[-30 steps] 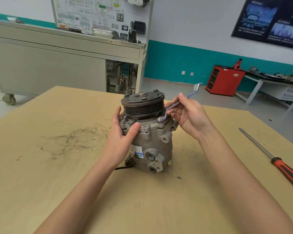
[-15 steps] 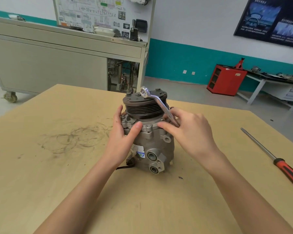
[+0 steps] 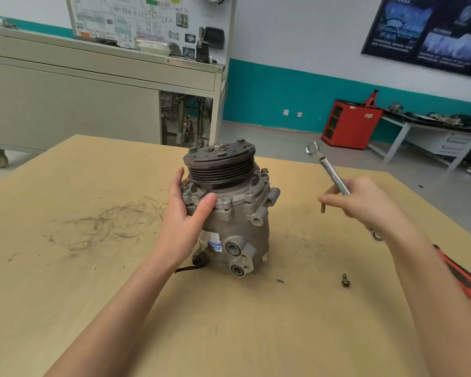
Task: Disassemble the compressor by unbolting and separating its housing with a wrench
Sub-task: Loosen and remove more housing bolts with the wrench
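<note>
Loose bolt [image 3: 345, 280] and orange screwdriver [image 3: 464, 280] are lying right of the compressor [image 3: 234, 213], which is sitting pulley-up on the table [image 3: 93, 268]. The left hand [image 3: 185, 221] is gripping its flange, fingers curled; the right hand [image 3: 365, 205] is pinching the wrench [image 3: 329, 170] off to its right.

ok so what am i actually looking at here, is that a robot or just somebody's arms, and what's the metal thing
No robot: the two grips are a person's bare hands. One camera worn on the head films them, looking forward and down. The left grip holds the compressor, the grey metal unit standing on the tan table. The right grip holds a wrench up, clear of the compressor. On the table lie a loose bolt and a red-handled screwdriver.
</note>
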The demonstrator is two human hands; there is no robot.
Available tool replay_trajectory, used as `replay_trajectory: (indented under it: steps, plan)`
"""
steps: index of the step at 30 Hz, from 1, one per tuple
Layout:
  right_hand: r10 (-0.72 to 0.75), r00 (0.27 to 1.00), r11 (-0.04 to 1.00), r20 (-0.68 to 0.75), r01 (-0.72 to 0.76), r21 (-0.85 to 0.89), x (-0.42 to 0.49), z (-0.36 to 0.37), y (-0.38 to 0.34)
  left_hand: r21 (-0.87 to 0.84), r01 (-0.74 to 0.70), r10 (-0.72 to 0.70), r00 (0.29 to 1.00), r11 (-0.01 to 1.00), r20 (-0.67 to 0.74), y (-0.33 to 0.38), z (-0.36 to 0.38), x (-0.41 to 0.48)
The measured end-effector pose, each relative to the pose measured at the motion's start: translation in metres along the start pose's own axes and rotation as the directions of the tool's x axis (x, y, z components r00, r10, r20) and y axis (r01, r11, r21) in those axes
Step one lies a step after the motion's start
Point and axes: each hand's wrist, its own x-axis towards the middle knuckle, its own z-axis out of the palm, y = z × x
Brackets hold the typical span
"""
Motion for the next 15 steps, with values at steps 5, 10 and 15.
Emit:
replay_trajectory:
  steps: [5, 10, 15]
  plan:
    - [0.31, 0.942, 0.93, 0.125, -0.274, -0.244, 0.01, 0.046, 0.09, 0.008, -0.023, 0.023, 1.0, 1.0, -0.009, -0.005, 0.002, 0.002]
    - [0.358, 0.932, 0.901, 0.05, -0.331, -0.279, 0.032, 0.067, 0.095, -0.008, -0.022, 0.021, 1.0, 1.0, -0.012, -0.008, 0.003, 0.002]
    - [0.314, 0.945, 0.892, 0.093, -0.26, -0.369, 0.043, 0.082, 0.085, 0.009, -0.02, 0.02, 1.0, 1.0, -0.009, -0.009, 0.002, 0.002]
